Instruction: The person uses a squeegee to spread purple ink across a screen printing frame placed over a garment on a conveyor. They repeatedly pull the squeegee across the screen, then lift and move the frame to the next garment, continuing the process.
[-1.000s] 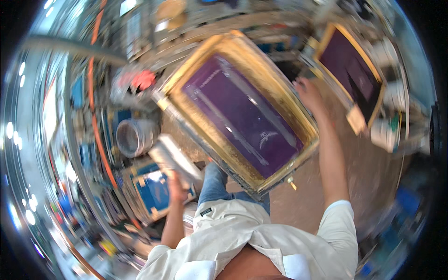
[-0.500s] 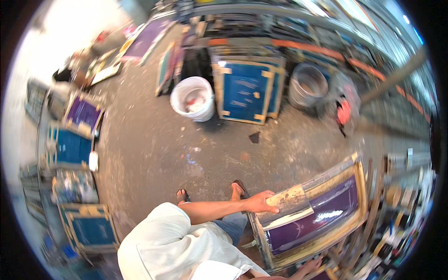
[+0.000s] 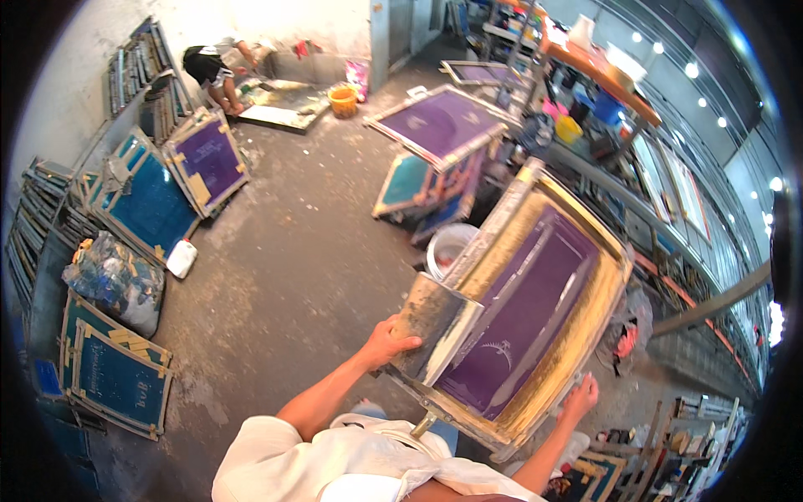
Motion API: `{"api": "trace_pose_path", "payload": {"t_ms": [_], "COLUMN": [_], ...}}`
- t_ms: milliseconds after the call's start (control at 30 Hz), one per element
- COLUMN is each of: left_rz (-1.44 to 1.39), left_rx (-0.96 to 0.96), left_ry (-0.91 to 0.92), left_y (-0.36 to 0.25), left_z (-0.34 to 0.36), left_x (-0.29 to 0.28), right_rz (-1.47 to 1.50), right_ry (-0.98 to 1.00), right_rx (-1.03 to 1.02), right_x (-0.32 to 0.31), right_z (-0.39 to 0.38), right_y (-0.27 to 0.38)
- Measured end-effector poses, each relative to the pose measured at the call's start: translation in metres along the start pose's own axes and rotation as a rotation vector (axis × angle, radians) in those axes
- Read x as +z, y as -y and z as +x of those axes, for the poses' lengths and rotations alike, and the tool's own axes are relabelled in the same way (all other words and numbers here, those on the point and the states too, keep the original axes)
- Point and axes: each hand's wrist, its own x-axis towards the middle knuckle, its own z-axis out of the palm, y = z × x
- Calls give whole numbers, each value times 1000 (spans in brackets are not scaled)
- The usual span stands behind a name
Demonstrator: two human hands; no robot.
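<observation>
Room: workshop with a stained grey concrete floor (image 3: 276, 251), a pale wall at the far end, and long benches with buckets along the right side.
Carried thing: large screen-printing frame (image 3: 535, 309), purple mesh in a yellowed wooden border, held tilted in front of the person, above the floor, between both hands.
Metal trough: dull grey scoop coater (image 3: 435, 322) lying against the frame's near left edge, touching it.
Left hand (image 3: 386, 343): closed, fingers wrapped round the lower end of the scoop coater and pressing it to the frame.
Right hand (image 3: 580, 396): curled round the frame's lower right edge, fingers clamped on the wood.
Behind the frame: white bucket (image 3: 447, 244) on the floor, partly hidden by the frame's top left corner.
Middle distance: more purple and teal screens (image 3: 435, 146) stacked on a stand.
Left wall: blue and purple frames (image 3: 176, 180) leaning in rows, a white jug (image 3: 181, 258) just beside them, a stuffed plastic bag (image 3: 117, 280) near the lower stack.
Far end: another person (image 3: 213, 67) crouched by a flat screen on the floor, an orange bucket (image 3: 342, 100) near them.
</observation>
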Motion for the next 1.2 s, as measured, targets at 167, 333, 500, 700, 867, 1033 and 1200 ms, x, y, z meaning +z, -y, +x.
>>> {"api": "trace_pose_path", "payload": {"t_ms": [167, 333, 500, 700, 867, 1033, 1200], "left_rz": [-178, -367, -222, -252, -171, -216, -252], "left_rx": [62, 341, 361, 334, 358, 214, 106], "left_ry": [-245, -392, -718, -760, -781, -574, -391], "left_y": [-65, -98, -171, -275, -313, -402, -427], "left_z": [13, 83, 161, 234, 374, 526, 706], "left_x": [-141, -290, -426, -500, -626, -670, -690], "right_rz": [-13, -151, 86, -50, -54, -112, -137], "right_ry": [448, 410, 711, 890, 896, 778, 563], "right_rx": [-138, -664, -495, -420, -413, -286, -273], "right_x": [212, 455, 712, 899, 1068, 1164, 1213], "right_z": [-64, -99, -160, -200, -205, -156, -69], "right_y": [110, 132, 182, 242, 270, 315, 349]}}
